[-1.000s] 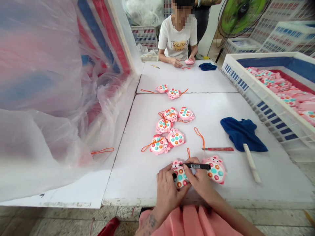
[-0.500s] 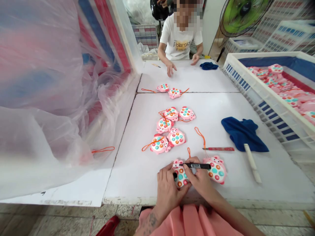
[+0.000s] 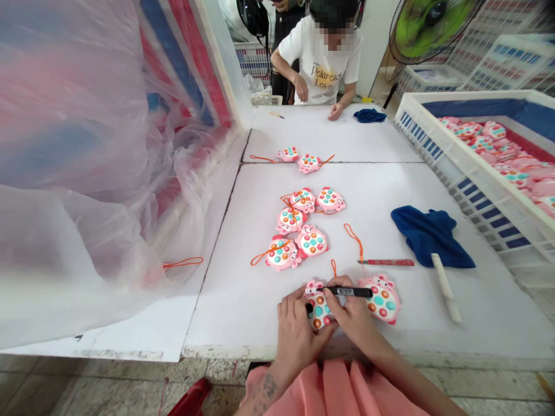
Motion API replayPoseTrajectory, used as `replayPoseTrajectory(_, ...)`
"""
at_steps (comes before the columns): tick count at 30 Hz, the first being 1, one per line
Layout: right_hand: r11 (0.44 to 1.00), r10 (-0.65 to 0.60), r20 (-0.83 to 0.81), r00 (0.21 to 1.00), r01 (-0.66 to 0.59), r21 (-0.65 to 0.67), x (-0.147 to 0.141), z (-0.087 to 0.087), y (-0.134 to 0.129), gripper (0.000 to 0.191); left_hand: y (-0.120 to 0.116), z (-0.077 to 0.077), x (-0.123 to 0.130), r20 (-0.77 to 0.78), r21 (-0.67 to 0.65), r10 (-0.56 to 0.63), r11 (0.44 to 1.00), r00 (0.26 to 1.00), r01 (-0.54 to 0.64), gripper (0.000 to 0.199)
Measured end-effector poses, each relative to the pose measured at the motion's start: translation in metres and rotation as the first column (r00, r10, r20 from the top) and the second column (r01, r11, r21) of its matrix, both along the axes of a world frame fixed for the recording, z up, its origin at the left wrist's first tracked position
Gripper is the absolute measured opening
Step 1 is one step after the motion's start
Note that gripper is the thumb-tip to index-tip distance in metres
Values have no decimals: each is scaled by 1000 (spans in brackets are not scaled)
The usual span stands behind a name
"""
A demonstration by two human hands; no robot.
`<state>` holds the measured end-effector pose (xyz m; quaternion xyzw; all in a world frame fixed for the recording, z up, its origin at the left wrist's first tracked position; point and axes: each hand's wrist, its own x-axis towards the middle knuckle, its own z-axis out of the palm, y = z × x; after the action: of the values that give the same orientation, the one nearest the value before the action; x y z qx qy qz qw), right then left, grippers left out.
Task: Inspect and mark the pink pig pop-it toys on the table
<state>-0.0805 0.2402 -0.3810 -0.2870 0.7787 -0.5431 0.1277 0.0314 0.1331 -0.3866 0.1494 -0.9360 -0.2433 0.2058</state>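
My left hand (image 3: pixel 298 323) is closed around the left side of a pink toy (image 3: pixel 321 312) with coloured round buttons and an animal face, at the table's near edge. A black marker cap (image 3: pixel 309 308) shows by its fingers. In my right hand (image 3: pixel 352 309) a black marker (image 3: pixel 349 291) is pinched, its tip at the toy's face. That hand also rests against the toy's right side and covers part of it. Just right of it lies a similar toy (image 3: pixel 380 299) with an orange cord (image 3: pixel 354 240). Beyond, several more such toys (image 3: pixel 312 241) lie in a group.
On the right are a red craft knife (image 3: pixel 387 263), a blue cloth (image 3: pixel 427 234) and a whitish stick (image 3: pixel 446 288). A white crate (image 3: pixel 459 173) of toys stands beside the table. Plastic sheeting (image 3: pixel 108 248) hangs left. Across the table is a person (image 3: pixel 327 63) in a white shirt.
The person across has leaned forward and drawn their hands back toward the table's far edge. Another person behind shows more. My hands, the marker and the toy hold nearly the same position.
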Motion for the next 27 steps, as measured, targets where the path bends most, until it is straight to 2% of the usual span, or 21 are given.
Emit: replayPoseTrajectory(27,1000,5,-24,1000,-5,11,-1,-1,1,4,1,0,0,3,-3,5,1000,1000,-5,52)
